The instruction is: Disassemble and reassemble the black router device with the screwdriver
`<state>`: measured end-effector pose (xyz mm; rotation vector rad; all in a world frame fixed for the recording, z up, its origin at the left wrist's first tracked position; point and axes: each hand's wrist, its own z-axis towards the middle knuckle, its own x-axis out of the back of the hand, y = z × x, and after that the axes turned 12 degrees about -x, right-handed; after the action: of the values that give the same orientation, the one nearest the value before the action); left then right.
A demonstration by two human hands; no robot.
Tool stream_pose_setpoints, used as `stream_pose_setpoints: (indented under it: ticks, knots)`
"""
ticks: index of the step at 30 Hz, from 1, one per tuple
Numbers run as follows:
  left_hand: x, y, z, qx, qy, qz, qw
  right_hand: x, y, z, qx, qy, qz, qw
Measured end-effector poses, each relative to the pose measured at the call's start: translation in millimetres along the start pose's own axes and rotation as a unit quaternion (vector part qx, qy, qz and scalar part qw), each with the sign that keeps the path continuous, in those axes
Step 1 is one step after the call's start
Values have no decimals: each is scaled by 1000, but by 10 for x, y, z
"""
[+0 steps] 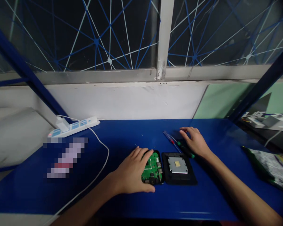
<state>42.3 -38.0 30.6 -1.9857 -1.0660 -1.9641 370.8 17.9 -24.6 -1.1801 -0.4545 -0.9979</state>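
My left hand (132,171) grips an open black case with a green circuit board (153,166) inside, fingers over its far edge and thumb along the near edge. The hand hides the case's left part. Right beside it lies the black cover (192,177), inner side up, bearing a silver metal plate (179,169) with a small yellowish pad. My right hand (194,139) is open above the table, its fingers stretched out and holding nothing. Close to it are a screwdriver with a red and clear handle (169,138) and another with a green and black handle (186,150).
A white power strip (81,125) with a plug stands at the back left, its white cable (108,153) crossing the blue table (85,201). A blurred-out item (67,158) lies at left. A shiny packet (271,166) lies at right. Blue frame bars (261,84) rise on both sides.
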Motion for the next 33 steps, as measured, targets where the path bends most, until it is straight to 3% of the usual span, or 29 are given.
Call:
stream_pose_setpoints:
  ticks: [7,12,17,20,25,33]
  knots:
    - [3,-38,114,-43,23,-2,999,20,-19,-18,7,-5,-14,1000]
    - [89,-189,-23,-43,9,-36,998,90,-92,-54,32,12,-38,999]
    - [73,-299,-164,-21,11,-57,998,214,-324,-174,88,17,-48,995]
    - [44,-295,-173,-23,-1,-61,998,281,-508,-285,150,-51,-34,987]
    - [49,-263,-136,-23,-6,-52,998,294,-737,-438,261,-206,-33,943]
    - [-4,-335,-119,-52,40,-42,997,225,-904,-566,294,-250,-44,921]
